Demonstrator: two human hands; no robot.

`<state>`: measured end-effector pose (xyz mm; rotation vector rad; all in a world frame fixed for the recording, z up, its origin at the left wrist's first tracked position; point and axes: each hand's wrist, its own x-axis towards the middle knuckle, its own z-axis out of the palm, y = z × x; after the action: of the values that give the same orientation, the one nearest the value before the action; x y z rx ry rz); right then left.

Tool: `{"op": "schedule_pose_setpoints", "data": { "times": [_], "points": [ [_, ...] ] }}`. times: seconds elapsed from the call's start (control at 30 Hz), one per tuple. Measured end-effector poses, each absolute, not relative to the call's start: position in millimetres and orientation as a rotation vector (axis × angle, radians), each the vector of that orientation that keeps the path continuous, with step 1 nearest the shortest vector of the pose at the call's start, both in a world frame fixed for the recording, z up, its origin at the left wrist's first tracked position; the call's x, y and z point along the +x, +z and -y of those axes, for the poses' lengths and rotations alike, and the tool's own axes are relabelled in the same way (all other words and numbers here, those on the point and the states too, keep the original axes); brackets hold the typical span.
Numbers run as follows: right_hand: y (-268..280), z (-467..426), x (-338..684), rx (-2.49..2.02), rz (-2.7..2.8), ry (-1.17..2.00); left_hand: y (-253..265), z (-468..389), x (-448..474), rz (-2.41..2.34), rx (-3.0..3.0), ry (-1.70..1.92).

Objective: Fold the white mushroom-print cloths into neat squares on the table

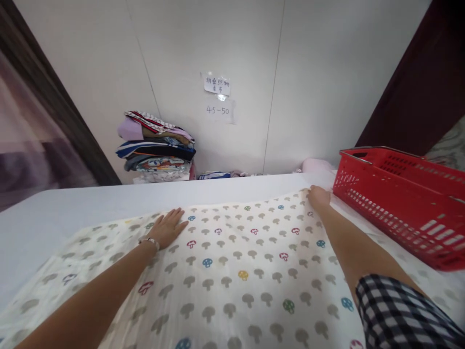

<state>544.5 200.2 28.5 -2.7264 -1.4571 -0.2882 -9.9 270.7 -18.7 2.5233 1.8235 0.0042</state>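
A white cloth (250, 291) printed with grey and coloured mushrooms lies spread over the white table. My left hand (169, 228) rests flat on its far part, fingers apart and pointing away from me. At the cloth's far right corner, my right hand (318, 198) has its fingers closed on the edge. The cloth's near part runs out of the bottom of the view, and some of it lies under my forearms.
A red plastic basket (395, 208) stands at the right, close to my right forearm. Folded fabrics (156, 145) are piled behind the white table (65, 208), at the back left. Two paper notes (217, 86) are stuck on the wall.
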Motion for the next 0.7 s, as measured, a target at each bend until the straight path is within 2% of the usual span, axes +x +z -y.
{"op": "schedule_pose_setpoints", "data": {
  "times": [0.27,0.53,0.6,0.7],
  "points": [
    [1.3,-217.8,538.9,-2.702,1.516,-0.184,-15.3,-266.5,-9.3,-1.832,2.517,-0.024],
    [33.9,-150.8,532.4,-2.333,1.7,-0.269,-17.0,-268.5,-8.3,-1.832,2.517,-0.008],
    [36.5,-110.8,518.9,-2.138,1.871,-0.112,-16.3,-268.8,-7.7,-1.834,2.515,-0.01],
    [37.5,-51.6,490.3,-1.951,2.1,0.355,-15.9,-270.1,-8.0,-1.834,2.512,-0.017]
  ]
}}
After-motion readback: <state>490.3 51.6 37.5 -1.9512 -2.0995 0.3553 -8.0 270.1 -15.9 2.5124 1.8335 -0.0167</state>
